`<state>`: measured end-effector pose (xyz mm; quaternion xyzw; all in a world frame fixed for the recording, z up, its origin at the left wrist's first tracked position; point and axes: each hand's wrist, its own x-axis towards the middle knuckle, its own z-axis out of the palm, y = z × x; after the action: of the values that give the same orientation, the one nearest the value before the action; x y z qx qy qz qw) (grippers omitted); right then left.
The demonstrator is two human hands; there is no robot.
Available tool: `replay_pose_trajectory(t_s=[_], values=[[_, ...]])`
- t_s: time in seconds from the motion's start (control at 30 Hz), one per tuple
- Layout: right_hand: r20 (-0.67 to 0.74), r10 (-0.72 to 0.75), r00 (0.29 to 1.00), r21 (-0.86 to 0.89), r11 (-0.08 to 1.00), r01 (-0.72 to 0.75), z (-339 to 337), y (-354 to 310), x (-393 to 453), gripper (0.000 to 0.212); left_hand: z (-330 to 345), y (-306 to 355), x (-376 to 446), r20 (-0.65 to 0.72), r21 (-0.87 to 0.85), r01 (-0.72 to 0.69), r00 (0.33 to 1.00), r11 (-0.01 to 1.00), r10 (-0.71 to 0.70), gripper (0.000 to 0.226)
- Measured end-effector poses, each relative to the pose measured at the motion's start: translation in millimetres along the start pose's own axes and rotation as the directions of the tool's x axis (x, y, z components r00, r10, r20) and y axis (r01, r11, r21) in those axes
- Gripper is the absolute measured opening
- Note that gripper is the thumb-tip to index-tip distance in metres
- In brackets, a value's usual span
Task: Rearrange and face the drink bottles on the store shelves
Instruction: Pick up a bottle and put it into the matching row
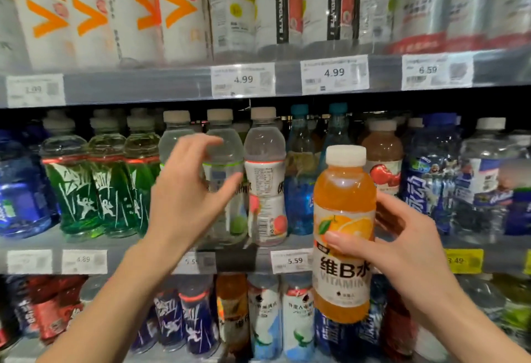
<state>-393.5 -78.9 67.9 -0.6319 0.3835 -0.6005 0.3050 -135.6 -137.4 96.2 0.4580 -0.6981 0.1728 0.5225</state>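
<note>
The left hand was spread wide and held nothing, its fingers reaching toward a clear bottle on the middle shelf, seemingly to turn or shift it. Left of that hand stood three green bottles, labels forward, likely already faced. Just right of its fingertips stood a pink-labelled bottle with its barcode outward, so it probably needed turning. Further right, two blue bottles stood behind the orange bottle, which the right hand gripped around the middle, thumb across the label. It was held upright in front of the shelf edge, clear of every row, label toward the camera, presumably while a slot was found for it. One orange bottle was in hand; I judged it belonged elsewhere, since no matching front showed on the middle shelf. Right of that hand stood one red-labelled bottle.
</note>
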Motion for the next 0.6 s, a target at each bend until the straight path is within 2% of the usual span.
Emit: replay_pose_trajectory(t_s=[0.07,0.17,0.23,0.3,0.37,0.47,0.53,0.6], values=[[0.010,0.008,1.000,0.006,1.000,-0.008,-1,1,2,0.054,-3,-6,15,-0.014,0.130,0.016,1.000,0.991,-0.014,0.067],[0.013,0.012,1.000,0.000,1.000,-0.012,2,2,4,0.056,-4,-14,33,0.112,0.362,0.054,0.988,0.930,-0.101,0.097],[-0.001,0.013,1.000,0.011,1.000,-0.013,4,3,5,0.056,-3,-14,41,0.162,0.465,0.036,0.979,0.885,-0.125,0.102],[-0.023,0.013,1.000,0.013,1.000,-0.013,7,4,6,0.055,-1,-10,43,0.145,0.461,-0.013,0.988,0.887,-0.061,0.091],[-0.057,0.014,0.998,0.011,1.000,-0.014,9,6,7,0.054,4,-3,38,0.123,0.393,-0.140,0.987,0.909,0.098,0.066],[-0.099,0.034,0.995,0.032,0.999,-0.031,9,5,10,0.052,17,14,24,0.148,0.269,-0.316,0.947,0.910,0.285,0.041],[-0.111,0.042,0.993,0.045,0.998,-0.037,8,4,12,0.050,30,28,19,0.222,0.213,-0.349,0.927,0.913,0.302,0.043],[-0.126,0.047,0.991,0.053,0.998,-0.041,6,4,14,0.047,43,43,23,0.290,0.222,-0.300,0.929,0.928,0.231,0.056]])
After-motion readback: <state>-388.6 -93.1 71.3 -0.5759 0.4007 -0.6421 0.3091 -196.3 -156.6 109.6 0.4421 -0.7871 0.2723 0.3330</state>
